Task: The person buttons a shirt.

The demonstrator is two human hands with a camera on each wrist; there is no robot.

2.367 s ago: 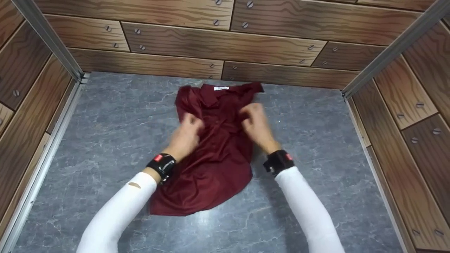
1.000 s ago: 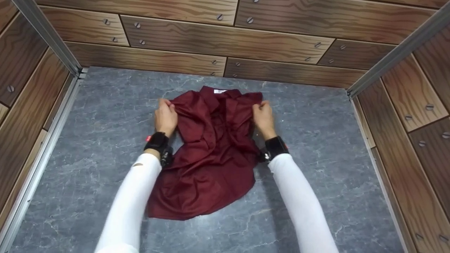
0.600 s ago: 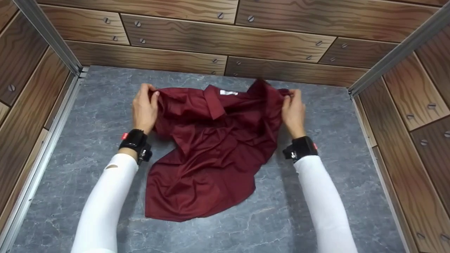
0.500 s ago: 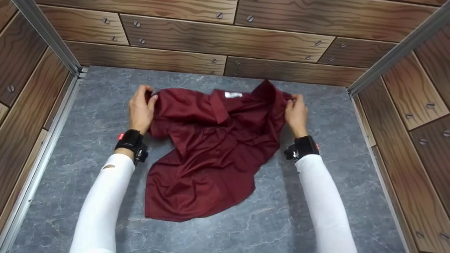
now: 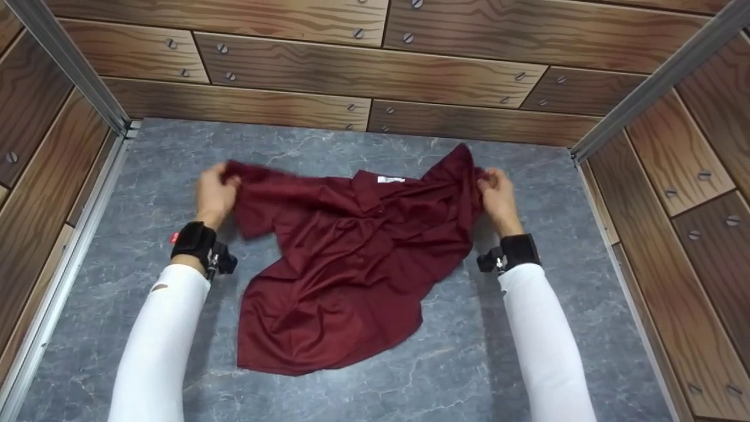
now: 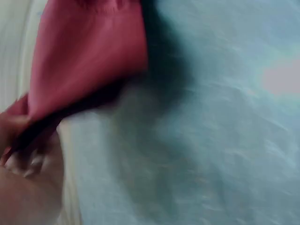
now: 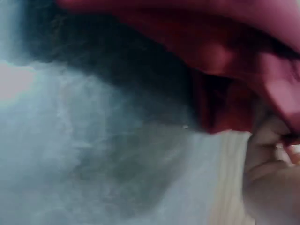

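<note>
A dark red short-sleeved shirt is spread, wrinkled, over the grey surface, its collar with a white label at the far side. My left hand pinches the end of the left sleeve and holds it out to the side. In the left wrist view the sleeve hangs from the thumb and fingers, somewhat blurred. On the other side my right hand grips the bunched right sleeve. The right wrist view shows folded cloth raised off the surface, with the thumb against it; some fingertips are hidden.
Wood-patterned panels wall in the back and both sides, with metal rails at the corners. The grey marbled surface extends around the shirt on all sides.
Both hands went from over the shirt's middle to its sleeves, took hold, and moved apart. The shirt's top is now spread wide. Lately the left hand moved further left and the collar nearer.
</note>
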